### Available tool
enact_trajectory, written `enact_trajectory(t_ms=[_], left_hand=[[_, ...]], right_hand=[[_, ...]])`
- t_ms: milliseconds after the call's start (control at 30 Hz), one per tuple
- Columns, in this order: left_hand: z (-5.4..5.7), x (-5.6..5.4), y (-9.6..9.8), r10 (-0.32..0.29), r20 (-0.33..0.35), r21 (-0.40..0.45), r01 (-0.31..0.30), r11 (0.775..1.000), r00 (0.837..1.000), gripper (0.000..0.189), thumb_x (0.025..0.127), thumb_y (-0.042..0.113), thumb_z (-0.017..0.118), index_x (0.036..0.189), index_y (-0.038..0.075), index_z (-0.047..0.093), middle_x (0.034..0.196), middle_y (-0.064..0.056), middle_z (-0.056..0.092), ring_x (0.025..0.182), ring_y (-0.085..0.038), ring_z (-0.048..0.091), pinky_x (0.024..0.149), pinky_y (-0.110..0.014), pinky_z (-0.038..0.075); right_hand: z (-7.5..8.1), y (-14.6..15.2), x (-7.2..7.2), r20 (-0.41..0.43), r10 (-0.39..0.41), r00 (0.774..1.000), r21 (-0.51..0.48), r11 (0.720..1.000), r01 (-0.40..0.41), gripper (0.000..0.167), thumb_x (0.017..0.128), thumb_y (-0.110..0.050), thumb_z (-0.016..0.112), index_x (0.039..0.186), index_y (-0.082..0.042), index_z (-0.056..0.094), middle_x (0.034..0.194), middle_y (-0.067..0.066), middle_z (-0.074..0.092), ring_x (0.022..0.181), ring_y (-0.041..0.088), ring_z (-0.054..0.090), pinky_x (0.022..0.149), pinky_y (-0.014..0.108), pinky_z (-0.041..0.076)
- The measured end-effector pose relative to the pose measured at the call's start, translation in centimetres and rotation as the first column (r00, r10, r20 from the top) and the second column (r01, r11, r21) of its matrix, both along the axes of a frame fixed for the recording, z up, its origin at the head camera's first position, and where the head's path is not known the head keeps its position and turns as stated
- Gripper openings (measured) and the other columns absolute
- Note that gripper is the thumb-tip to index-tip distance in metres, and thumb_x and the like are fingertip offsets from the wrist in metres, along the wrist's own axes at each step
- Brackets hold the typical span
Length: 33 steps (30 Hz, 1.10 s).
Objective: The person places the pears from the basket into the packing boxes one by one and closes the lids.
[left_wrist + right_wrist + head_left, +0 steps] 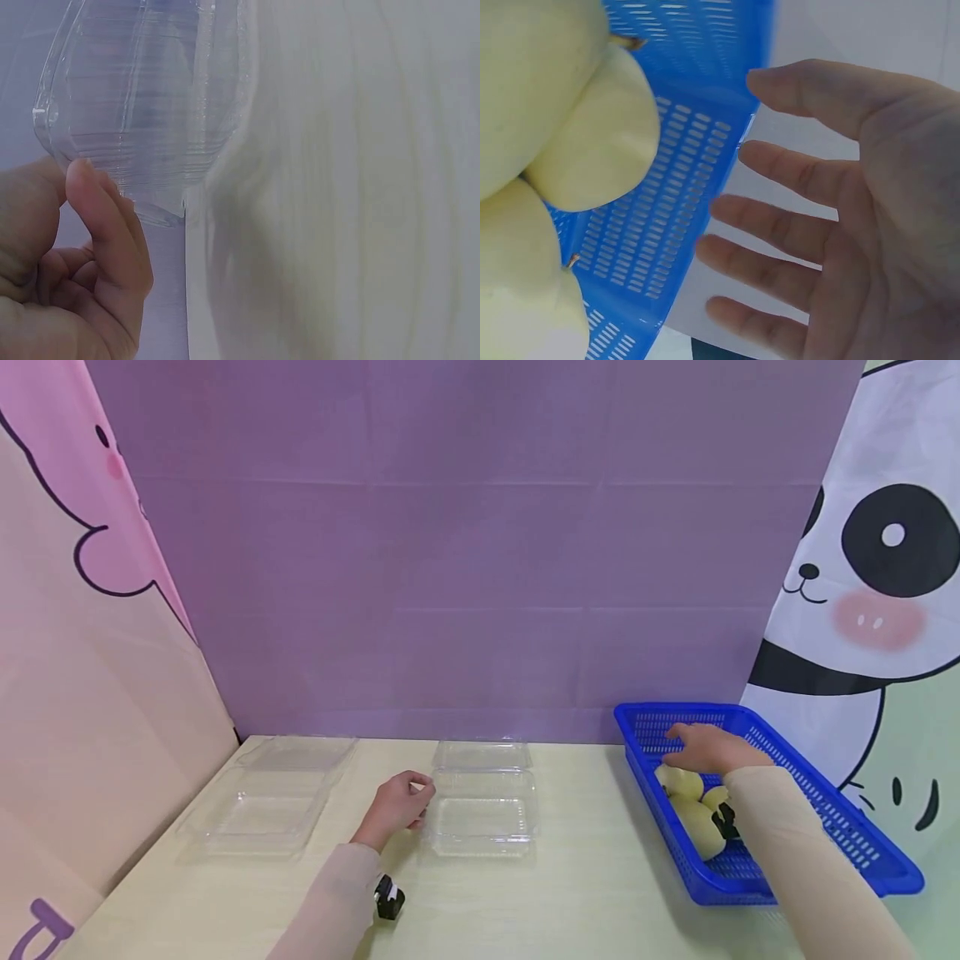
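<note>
In the head view a clear plastic clamshell box (483,817) lies with its lid spread toward the back of the table. My left hand (399,802) is at its left side, and in the left wrist view the thumb and index finger (97,202) pinch the box's rim. Over the blue basket (703,890) on the right, my right hand (708,750) hovers above several pale yellow pears (697,828). Its fingers are spread and hold nothing. The right wrist view shows the pears (600,142) beside the fingertips, with stems visible; my forearm hides part of the basket.
A second group of clear plastic boxes (258,814) lies at the left of the table (592,868), lids spread toward the back. A purple cloth backdrop (480,568) hangs behind the table. Printed cloths stand at both sides, the right one (862,610) close beside the basket.
</note>
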<state>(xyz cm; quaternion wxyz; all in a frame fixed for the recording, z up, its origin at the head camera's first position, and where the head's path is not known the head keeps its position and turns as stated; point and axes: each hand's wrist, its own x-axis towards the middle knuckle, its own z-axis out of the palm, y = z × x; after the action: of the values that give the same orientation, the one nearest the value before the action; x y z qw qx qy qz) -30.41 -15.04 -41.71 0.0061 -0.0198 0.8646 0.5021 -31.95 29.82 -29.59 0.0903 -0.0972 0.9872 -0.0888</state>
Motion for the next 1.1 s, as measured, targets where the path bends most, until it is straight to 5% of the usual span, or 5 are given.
enact_trajectory(t_ms=[567,1100], left_hand=[[-0.2,-0.1,-0.1,-0.009,0.015,-0.015,0.009,1.0,1.0,0.031,0.101,0.021,0.055,0.122,-0.001,0.057,0.075,-0.008,0.058,0.053,-0.013,0.052,0.054,-0.026,0.051],[0.1,0.1,-0.1,-0.001,0.025,-0.014,0.001,1.0,1.0,0.032,0.1,0.023,0.054,0.122,0.0,0.058,0.075,-0.009,0.06,0.055,-0.013,0.052,0.055,-0.026,0.052]], right_hand=[[-1.6,0.5,-0.3,0.085,-0.057,0.995,-0.008,0.998,0.058,0.058,0.092,-0.04,0.069,0.133,0.0,0.058,0.133,0.032,0.054,0.122,0.055,0.047,0.089,0.072,0.044],[-3.7,1.6,-1.3,0.149,-0.108,0.983,-0.03,0.993,0.114,0.075,0.088,-0.04,0.072,0.142,0.003,0.045,0.134,0.037,0.049,0.115,0.052,0.051,0.088,0.073,0.044]])
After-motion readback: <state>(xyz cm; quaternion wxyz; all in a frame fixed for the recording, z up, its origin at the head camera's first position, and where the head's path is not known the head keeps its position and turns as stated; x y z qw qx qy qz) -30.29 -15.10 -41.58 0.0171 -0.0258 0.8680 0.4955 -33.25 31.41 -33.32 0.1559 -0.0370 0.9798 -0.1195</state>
